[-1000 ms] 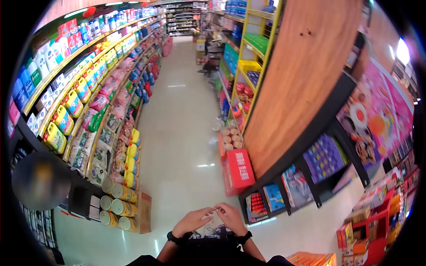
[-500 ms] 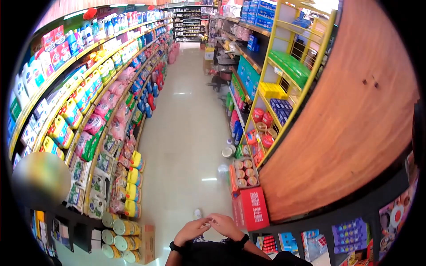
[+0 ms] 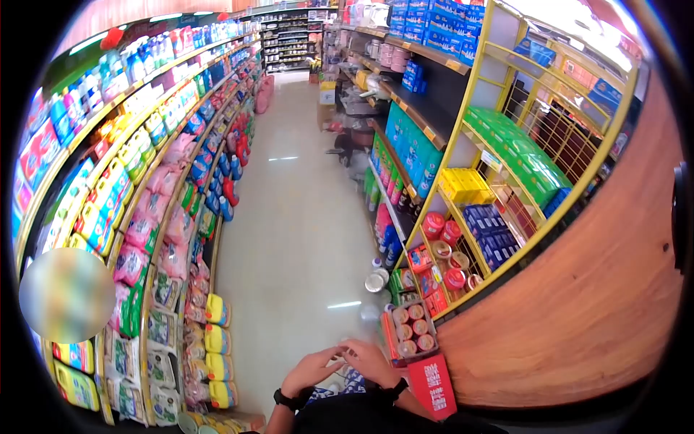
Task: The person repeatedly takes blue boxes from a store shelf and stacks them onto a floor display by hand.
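Low in the head view, my left hand (image 3: 311, 369) and my right hand (image 3: 370, 362) are raised in front of my body. Their loosely curved fingers meet at the tips, and a gap shows between the palms. Nothing is visible in either hand. Dark bands circle both wrists. Below them are a dark garment and some blue-and-white patterned cloth (image 3: 353, 381). To the right of my right hand, a red carton (image 3: 431, 383) stands on the floor, beside a tray of round-lidded jars (image 3: 414, 329).
A pale shiny floor (image 3: 282, 239) runs down the aisle. Laundry packs (image 3: 141, 228) and yellow jugs (image 3: 218, 340) line the left shelves. To the right stand a yellow-framed rack (image 3: 463, 155) and a wooden panel (image 3: 549, 340). A blurred disc (image 3: 67, 295) covers some left shelving.
The view has moved forward along the aisle and turned slightly. The yellow rack looks larger, and the lower front displays have mostly left the view. My hands stay together.
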A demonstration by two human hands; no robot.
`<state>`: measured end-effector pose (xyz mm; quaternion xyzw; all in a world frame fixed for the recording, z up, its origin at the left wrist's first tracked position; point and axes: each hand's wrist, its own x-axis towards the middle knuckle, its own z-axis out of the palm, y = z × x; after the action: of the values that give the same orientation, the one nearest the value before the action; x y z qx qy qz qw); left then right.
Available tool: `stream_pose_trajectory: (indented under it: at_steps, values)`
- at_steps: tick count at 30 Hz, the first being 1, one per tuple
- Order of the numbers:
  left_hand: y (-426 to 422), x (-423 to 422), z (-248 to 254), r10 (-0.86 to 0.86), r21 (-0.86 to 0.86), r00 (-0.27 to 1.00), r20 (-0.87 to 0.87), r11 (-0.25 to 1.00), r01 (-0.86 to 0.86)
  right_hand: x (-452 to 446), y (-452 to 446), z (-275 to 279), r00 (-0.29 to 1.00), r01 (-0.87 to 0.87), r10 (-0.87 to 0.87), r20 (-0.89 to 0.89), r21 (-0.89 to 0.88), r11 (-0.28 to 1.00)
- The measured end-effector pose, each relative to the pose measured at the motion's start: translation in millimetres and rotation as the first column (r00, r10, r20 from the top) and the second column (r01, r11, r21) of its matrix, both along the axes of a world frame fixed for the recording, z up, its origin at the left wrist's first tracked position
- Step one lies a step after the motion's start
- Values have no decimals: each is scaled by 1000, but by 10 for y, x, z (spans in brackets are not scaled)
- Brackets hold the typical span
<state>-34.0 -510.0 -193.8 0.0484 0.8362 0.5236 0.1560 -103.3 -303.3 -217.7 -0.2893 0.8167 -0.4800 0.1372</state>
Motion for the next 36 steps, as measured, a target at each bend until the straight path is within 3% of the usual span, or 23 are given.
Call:
stream_pose_trajectory:
  at_steps: [5, 9, 13, 15, 19, 22, 25, 30, 33, 36]
  values:
    - [-378, -1074, -205, -137, -88, 989, 62, 986, 142, -1066, -235, -229, 993, -53, 47, 109, 47, 998]
    - [-622, -2192, 31, -211, -247, 977, 14, 947, 208, -2116, -469, -85, 997, 68, -69, 21, 66, 996]
    - [-807, -3267, 306, -130, -197, 988, -82, 974, 112, -3173, -743, 192, 989, 144, -143, 21, -34, 989]
    - [-960, -3698, 222, -130, -243, 981, -142, 966, 92, -3585, -873, 208, 986, 151, -154, -67, -54, 987]
    - [-1238, -4480, 181, -120, -61, 993, -2, 991, 120, -4394, -1086, 266, 981, 165, -170, -88, -61, 984]
    - [-1488, -5107, 110, -224, -76, 973, 62, 970, 229, -4930, -1226, 260, 979, 202, -202, 16, -45, 978]
    - [-1692, -5793, 32, -225, -33, 974, 25, 974, 226, -5578, -1354, 161, 972, 231, -233, -42, -45, 972]
    - [-2007, -7065, 219, -181, -25, 983, -27, 983, 181, -6782, -1624, 362, 893, 431, -428, -137, -13, 902]
    - [-2213, -7821, 325, -208, 106, 967, -144, 969, 224, -7529, -1710, 445, 837, 522, -536, -108, -135, 842]
    - [-2341, -8482, 454, -190, 23, 964, -185, 980, 197, -8163, -1841, 553, 773, 611, -625, -105, -141, 779]
